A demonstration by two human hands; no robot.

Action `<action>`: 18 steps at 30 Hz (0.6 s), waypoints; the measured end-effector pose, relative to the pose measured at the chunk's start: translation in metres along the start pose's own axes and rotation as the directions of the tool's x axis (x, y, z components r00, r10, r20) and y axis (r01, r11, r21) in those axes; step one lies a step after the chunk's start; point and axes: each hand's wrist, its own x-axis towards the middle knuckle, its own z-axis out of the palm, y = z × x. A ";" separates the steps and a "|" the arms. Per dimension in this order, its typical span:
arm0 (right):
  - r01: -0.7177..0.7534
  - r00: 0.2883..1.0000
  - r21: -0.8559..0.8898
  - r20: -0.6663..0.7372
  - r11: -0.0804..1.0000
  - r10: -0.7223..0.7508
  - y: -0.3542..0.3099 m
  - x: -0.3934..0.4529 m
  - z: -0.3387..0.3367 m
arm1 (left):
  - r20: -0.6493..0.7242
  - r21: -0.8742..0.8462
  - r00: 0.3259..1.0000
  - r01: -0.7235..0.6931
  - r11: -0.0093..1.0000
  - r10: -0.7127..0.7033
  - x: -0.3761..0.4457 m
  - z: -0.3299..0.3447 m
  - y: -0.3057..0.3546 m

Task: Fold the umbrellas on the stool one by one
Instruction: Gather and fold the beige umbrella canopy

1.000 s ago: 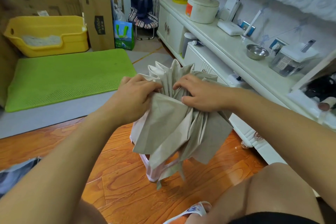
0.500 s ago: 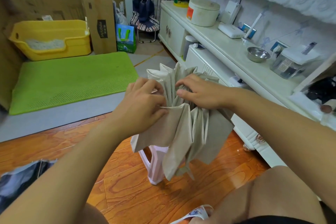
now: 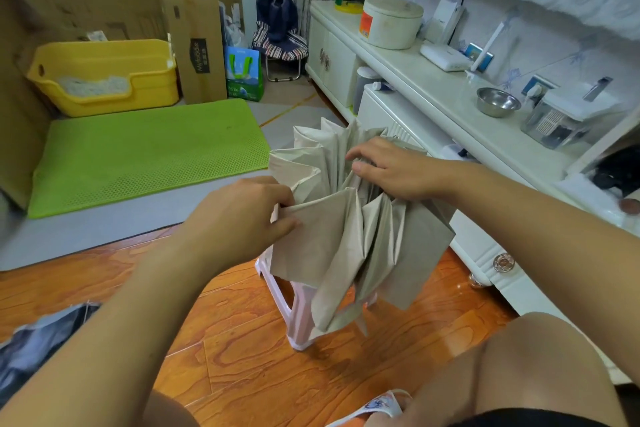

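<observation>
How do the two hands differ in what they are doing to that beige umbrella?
The left hand pinches the edge of one fabric panel of the beige umbrella between thumb and fingers; the right hand lies over the gathered pleats, fingers curved down into the folds.
The left hand works at the umbrella's near left side; the right hand sits farther back, toward the white cabinet.
Both touch the same umbrella above the pink stool.

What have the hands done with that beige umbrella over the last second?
The left hand drew back to the left, pulling one cloth panel of the umbrella out flat. The right hand stayed on the bunched pleats near the middle. The umbrella remains above the pink stool.
</observation>
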 end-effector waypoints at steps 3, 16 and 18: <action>0.007 1.000 -0.023 0.001 1.000 -0.007 0.002 0.003 0.000 | -0.031 0.003 0.999 0.012 1.000 -0.011 0.002 0.002 0.002; -0.030 0.999 -0.028 -0.036 0.999 0.029 0.016 0.009 -0.001 | -0.182 -0.165 0.946 0.240 0.957 -0.268 0.000 0.009 0.027; -0.027 0.999 -0.037 -0.033 0.999 0.025 0.016 0.010 0.000 | -0.203 -0.203 0.932 0.259 0.944 -0.299 0.000 0.006 0.026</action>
